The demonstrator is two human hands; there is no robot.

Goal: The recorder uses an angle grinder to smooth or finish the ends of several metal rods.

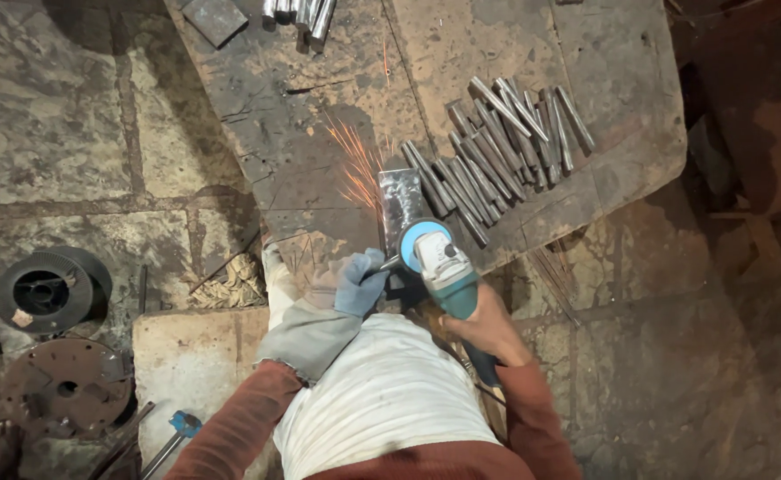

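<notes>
A teal and white angle grinder (442, 267) points away from me, gripped from behind by my bare right hand (488, 329). Its disc meets a small shiny steel block (401, 197) on a rusty steel plate (319, 133), and orange sparks (355, 164) fly to the far left. My left hand (355, 283), in a grey and blue work glove, is closed on a thin dark handle or rod beside the grinder head; which it is, I cannot tell. My torso in a white shirt hides the space beneath my hands.
A pile of several short steel rods (497, 151) lies right of the block. More rods (306, 13) and a flat steel piece (215, 18) sit at the plate's far end. On the stone floor to the left are a wire spool (44, 292) and a rusty round disc (66, 387).
</notes>
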